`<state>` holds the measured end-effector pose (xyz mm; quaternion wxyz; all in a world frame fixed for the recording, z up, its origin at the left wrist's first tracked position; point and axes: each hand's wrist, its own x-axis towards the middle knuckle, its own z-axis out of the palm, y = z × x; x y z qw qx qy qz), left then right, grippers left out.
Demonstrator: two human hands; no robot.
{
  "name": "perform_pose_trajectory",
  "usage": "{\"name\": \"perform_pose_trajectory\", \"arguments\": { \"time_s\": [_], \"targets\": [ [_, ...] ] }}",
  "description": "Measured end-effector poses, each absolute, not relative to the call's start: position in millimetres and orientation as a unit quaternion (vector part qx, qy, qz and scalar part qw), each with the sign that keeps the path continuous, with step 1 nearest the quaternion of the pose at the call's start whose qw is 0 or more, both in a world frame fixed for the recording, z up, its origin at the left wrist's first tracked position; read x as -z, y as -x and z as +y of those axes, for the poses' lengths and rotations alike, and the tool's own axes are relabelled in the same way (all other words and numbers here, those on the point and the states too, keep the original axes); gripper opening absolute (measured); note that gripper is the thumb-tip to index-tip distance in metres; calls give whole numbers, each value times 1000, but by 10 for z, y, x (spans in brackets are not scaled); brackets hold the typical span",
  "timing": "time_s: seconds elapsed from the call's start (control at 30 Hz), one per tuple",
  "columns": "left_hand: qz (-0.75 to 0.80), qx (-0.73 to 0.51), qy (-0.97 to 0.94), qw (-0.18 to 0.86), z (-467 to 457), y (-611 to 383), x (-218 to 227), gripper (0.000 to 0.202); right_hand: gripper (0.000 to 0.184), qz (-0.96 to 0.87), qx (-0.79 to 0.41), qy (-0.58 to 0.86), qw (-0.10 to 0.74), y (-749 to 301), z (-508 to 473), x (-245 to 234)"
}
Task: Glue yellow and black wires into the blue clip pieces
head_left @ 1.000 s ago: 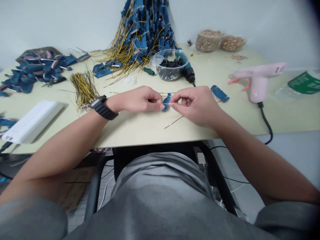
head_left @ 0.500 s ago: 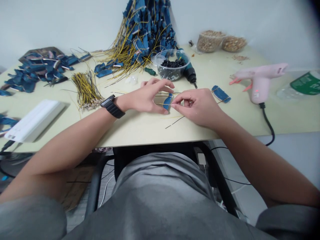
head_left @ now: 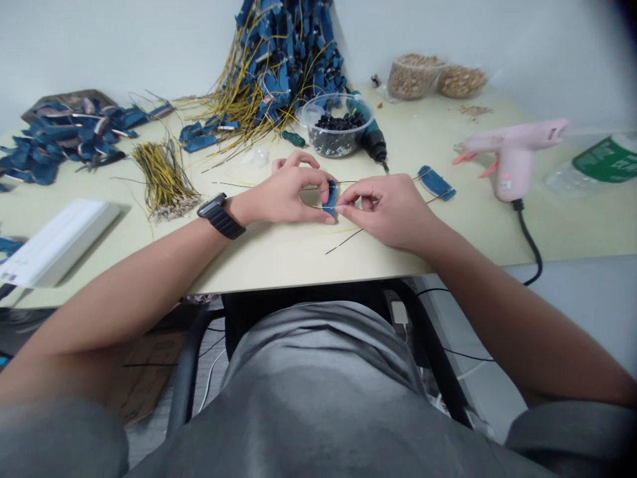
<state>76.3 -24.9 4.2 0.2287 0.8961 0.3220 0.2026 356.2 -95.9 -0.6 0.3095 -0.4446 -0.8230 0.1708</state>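
On the table in front of me, a small blue piece [head_left: 332,190] lies between my two hands, with thin yellow and black wires running by it. My left hand [head_left: 291,189], with a black watch at the wrist, has thumb and forefinger closed on the edges of this piece. Thumb and forefinger of my right hand [head_left: 388,207] are pinched at its right side on the end of a thin yellow wire [head_left: 317,207]. The fingertips hide part of that wire. Just right of my right hand lies another blue piece [head_left: 436,183] with wires.
Behind my hands stand a clear tub [head_left: 340,126] of small black parts and a dark green power tool [head_left: 374,143]. A pink glue gun [head_left: 510,156] is at right. Wire bundles [head_left: 164,176], a white box [head_left: 60,242] and a heap of blue wired pieces [head_left: 283,66] occupy the left and back.
My left forefinger has come down onto the blue piece, closing the gap to the thumb. My right hand keeps its pinch beside it. The whole view has shifted slightly.
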Motion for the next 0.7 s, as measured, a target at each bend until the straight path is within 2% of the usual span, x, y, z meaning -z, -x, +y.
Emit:
{"name": "perform_pose_trajectory", "arguments": {
  "time_s": [0.23,0.5,0.7],
  "targets": [
    [322,-212,-892,236,-266,-761,-17,81,17,-828,-175,425,320,-3578,-941,41],
    [317,-211,-895,235,-307,-760,-36,80,18,-838,-157,424,304,-3581,-953,17],
    [338,-202,-888,237,-380,-777,-69,58,18,-852,-128,411,297,-3596,-932,46]
  ]
}}
